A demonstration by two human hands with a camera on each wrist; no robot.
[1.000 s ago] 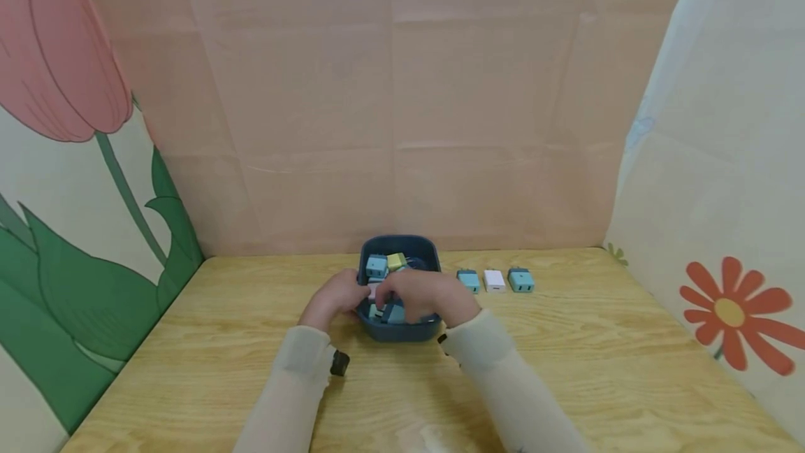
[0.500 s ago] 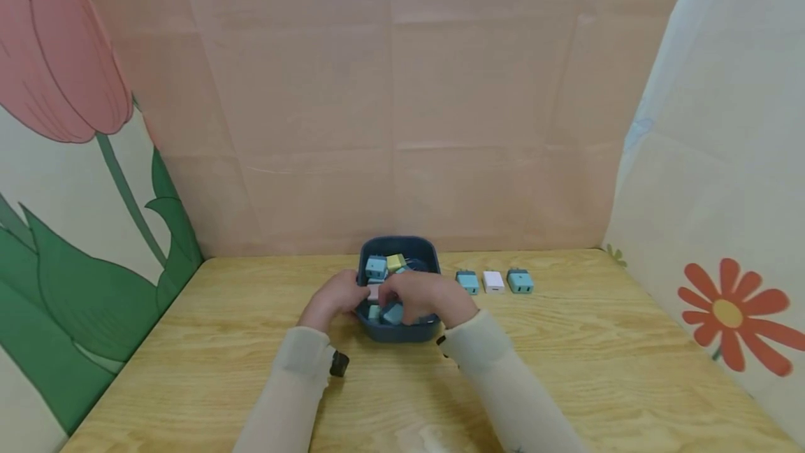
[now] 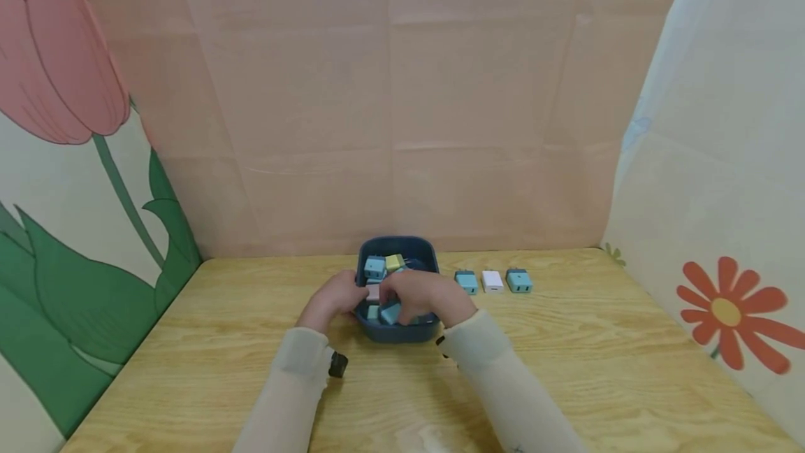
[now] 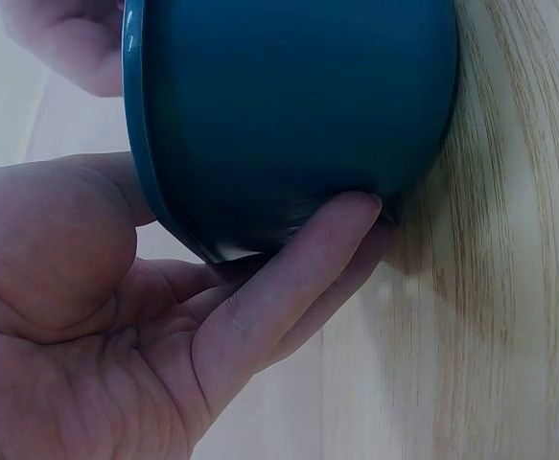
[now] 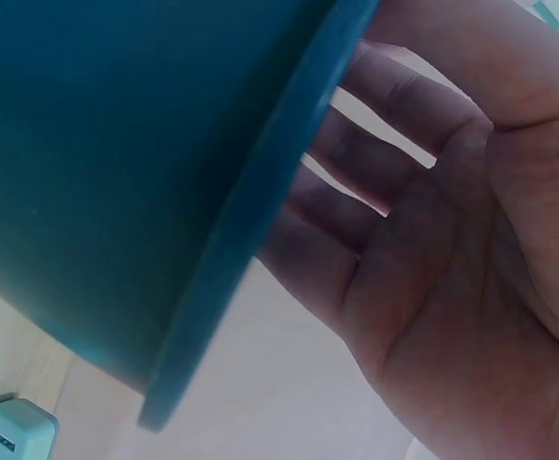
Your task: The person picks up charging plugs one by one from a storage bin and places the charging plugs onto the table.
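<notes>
A dark blue plastic bin [image 3: 402,332] stands on the table, holding several plug-in chargers. My left hand [image 3: 339,292] grips the bin's left wall, the thumb over the rim and the fingers along the outside, as the left wrist view shows. My right hand [image 3: 424,293] reaches over the right rim, fingers bent down inside. Close to its fingertips is a light blue charger [image 3: 390,312]; the wall hides the fingertips in the right wrist view, so I cannot tell if they pinch it. Also inside lie a pinkish charger [image 3: 373,292], a blue one [image 3: 375,268] and a yellow one [image 3: 394,262].
Right of the bin, a row on the wooden table [image 3: 604,341] holds a blue charger [image 3: 467,282], a white charger [image 3: 492,282] and another blue charger [image 3: 519,281]. A pinkish cloth backdrop [image 3: 390,103] rises behind the table, with printed panels at both sides.
The light blue charger under my right fingers has turned, its dark side no longer showing. Both hands have stayed nearly in place.
</notes>
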